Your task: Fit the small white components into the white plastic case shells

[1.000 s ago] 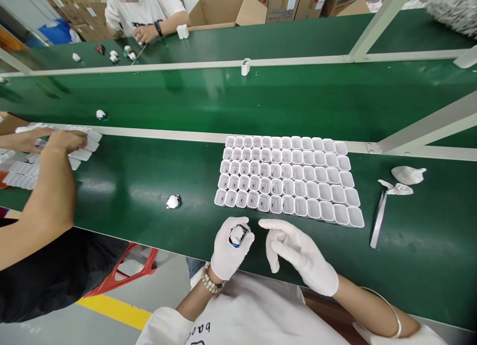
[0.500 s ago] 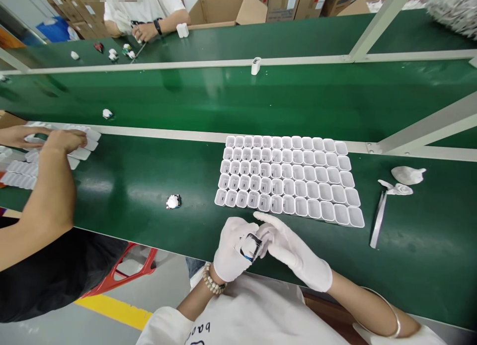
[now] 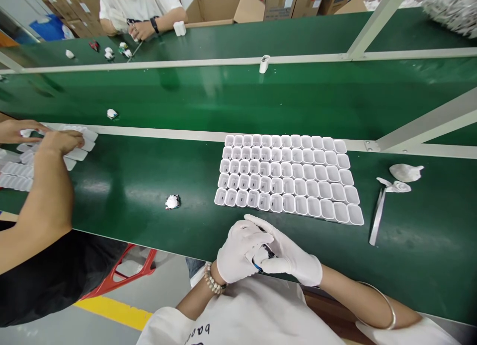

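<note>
So my feed now shows the white-gloved right hand (image 3: 292, 258) joining the white-gloved left hand (image 3: 238, 251), both sets of fingers closed around one small white-and-black part (image 3: 263, 255), making it a two-handed hold.

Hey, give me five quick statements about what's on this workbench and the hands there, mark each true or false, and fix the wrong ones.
1. The left hand and right hand both touch a small part. True.
2. The tweezers lie left of the white cups. False: the tweezers lie right of the white cups.
3. A second part lies on the green table. True.
4. The right wrist wears beads. False: the beaded bracelet is on the left.
5. The white cups stand in rows. True.
</note>
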Available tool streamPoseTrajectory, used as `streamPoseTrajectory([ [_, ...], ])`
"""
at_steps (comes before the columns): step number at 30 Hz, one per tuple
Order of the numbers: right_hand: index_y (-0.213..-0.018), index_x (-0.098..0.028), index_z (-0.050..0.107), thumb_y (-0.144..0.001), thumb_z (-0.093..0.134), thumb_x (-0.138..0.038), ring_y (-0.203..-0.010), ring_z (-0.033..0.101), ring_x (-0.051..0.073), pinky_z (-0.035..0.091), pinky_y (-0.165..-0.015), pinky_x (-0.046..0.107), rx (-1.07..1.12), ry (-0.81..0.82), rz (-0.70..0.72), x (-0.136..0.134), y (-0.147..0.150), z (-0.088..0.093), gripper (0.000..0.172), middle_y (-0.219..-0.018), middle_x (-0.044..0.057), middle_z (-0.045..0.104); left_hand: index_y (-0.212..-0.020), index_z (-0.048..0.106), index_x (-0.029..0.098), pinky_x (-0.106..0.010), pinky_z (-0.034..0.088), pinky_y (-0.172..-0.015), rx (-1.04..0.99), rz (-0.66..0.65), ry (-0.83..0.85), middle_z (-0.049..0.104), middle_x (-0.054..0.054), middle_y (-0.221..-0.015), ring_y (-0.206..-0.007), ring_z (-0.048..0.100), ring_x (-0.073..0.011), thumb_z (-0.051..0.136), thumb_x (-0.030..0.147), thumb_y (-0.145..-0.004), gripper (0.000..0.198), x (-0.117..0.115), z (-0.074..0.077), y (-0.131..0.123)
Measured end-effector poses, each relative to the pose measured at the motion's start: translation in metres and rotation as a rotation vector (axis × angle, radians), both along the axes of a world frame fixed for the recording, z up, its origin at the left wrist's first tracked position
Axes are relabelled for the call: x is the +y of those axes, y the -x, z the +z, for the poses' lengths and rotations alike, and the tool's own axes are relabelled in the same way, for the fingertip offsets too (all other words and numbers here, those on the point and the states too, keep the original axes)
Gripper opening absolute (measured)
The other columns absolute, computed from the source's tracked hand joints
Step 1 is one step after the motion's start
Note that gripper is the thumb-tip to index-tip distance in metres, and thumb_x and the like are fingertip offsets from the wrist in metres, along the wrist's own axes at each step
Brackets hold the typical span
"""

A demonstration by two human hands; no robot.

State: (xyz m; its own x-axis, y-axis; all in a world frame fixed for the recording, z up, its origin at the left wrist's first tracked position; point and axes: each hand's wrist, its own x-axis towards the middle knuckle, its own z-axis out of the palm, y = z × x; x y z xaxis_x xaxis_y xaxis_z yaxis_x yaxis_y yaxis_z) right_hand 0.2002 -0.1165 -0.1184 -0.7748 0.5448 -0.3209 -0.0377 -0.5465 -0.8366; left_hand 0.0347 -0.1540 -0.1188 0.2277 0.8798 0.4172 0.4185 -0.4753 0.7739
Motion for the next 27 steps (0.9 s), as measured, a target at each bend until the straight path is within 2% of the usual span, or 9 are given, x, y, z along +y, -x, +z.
streamPoseTrajectory([
  [3,-0.148,-0.023,0.034,-0.068,0.084,-0.042,-0.131,0.049,0.030,0.029,-0.114,0.053,-0.002,0.021,-0.011,0.000,0.001,-0.001,0.097,-0.124,0.010,0.065,-0.110,0.058,0.024,-0.039,0.049,-0.083,-0.001,-0.025,0.034,0.069,-0.004,-0.087,-0.087,0.061,-0.0217,0.057,0.023,-0.082,0.028,-0.001,-0.003,0.000],
  [7,-0.143,-0.023,0.040,-0.067,0.085,-0.031,-0.109,0.065,0.027,0.045,-0.102,0.049,-0.014,0.060,-0.058,-0.001,0.004,0.003,0.089,-0.112,0.007,0.071,-0.111,0.059,0.024,-0.039,0.049,-0.086,0.028,-0.045,0.074,0.071,-0.005,-0.089,-0.091,0.062,-0.0228,0.059,0.026,-0.083,0.028,-0.004,-0.010,0.001],
  [9,-0.140,-0.022,0.043,-0.067,0.083,-0.026,-0.103,0.067,0.025,0.050,-0.097,0.047,-0.047,0.082,-0.085,-0.001,0.005,0.007,0.083,-0.104,0.004,0.073,-0.112,0.059,0.024,-0.040,0.049,-0.087,0.043,-0.048,0.073,0.071,-0.005,-0.091,-0.090,0.062,-0.0223,0.059,0.028,-0.085,0.027,-0.004,-0.013,0.001],
  [12,-0.137,-0.022,0.047,-0.067,0.080,-0.021,-0.101,0.067,0.025,0.052,-0.094,0.044,-0.097,0.096,-0.117,0.000,0.006,0.013,0.077,-0.102,0.003,0.074,-0.111,0.058,0.024,-0.040,0.049,-0.088,0.049,-0.048,0.047,0.072,-0.004,-0.091,-0.086,0.063,-0.0210,0.059,0.029,-0.087,0.025,-0.003,-0.015,-0.001],
  [16,-0.137,-0.021,0.047,-0.068,0.078,-0.019,-0.093,0.069,0.024,0.055,-0.089,0.043,-0.128,0.072,-0.115,-0.001,0.008,0.016,0.076,-0.095,0.002,0.074,-0.110,0.060,0.024,-0.040,0.050,-0.087,0.039,-0.054,0.090,0.073,-0.004,-0.088,-0.086,0.064,-0.0214,0.060,0.028,-0.085,0.025,0.000,-0.012,-0.005],
  [19,-0.137,-0.022,0.048,-0.074,0.076,-0.028,-0.101,0.066,0.025,0.053,-0.092,0.042,-0.143,-0.041,-0.090,0.001,0.008,0.016,0.069,-0.104,0.004,0.071,-0.112,0.063,0.024,-0.039,0.052,-0.085,-0.028,-0.051,0.164,0.073,-0.004,-0.088,-0.087,0.065,-0.0215,0.063,0.028,-0.082,0.030,0.000,-0.006,-0.002],
  [21,-0.138,-0.022,0.049,-0.080,0.072,-0.039,-0.106,0.063,0.026,0.049,-0.097,0.043,-0.156,-0.167,-0.017,0.004,0.003,0.017,0.065,-0.109,0.005,0.069,-0.111,0.066,0.024,-0.037,0.054,-0.083,-0.120,-0.047,0.227,0.074,-0.004,-0.087,-0.085,0.065,-0.0211,0.067,0.033,-0.080,0.032,0.000,-0.002,0.003],
  [24,-0.136,-0.018,0.055,-0.085,0.066,-0.048,-0.089,0.067,0.024,0.053,-0.087,0.041,-0.249,-0.328,0.112,0.011,-0.009,0.019,0.060,-0.094,0.005,0.072,-0.100,0.072,0.021,-0.035,0.055,-0.080,-0.172,-0.097,0.443,0.075,-0.005,-0.085,-0.080,0.067,-0.0210,0.073,0.044,-0.075,0.034,0.000,0.003,0.013],
  [27,-0.118,-0.017,0.067,-0.087,0.065,-0.045,-0.073,0.066,0.019,0.056,-0.075,0.035,-0.339,-0.407,0.050,0.016,-0.019,0.022,0.042,-0.080,0.003,0.072,-0.088,0.074,0.019,-0.032,0.055,-0.077,-0.107,-0.171,0.611,0.075,-0.005,-0.080,-0.073,0.069,-0.0201,0.075,0.044,-0.072,0.030,0.001,0.004,0.019],
])
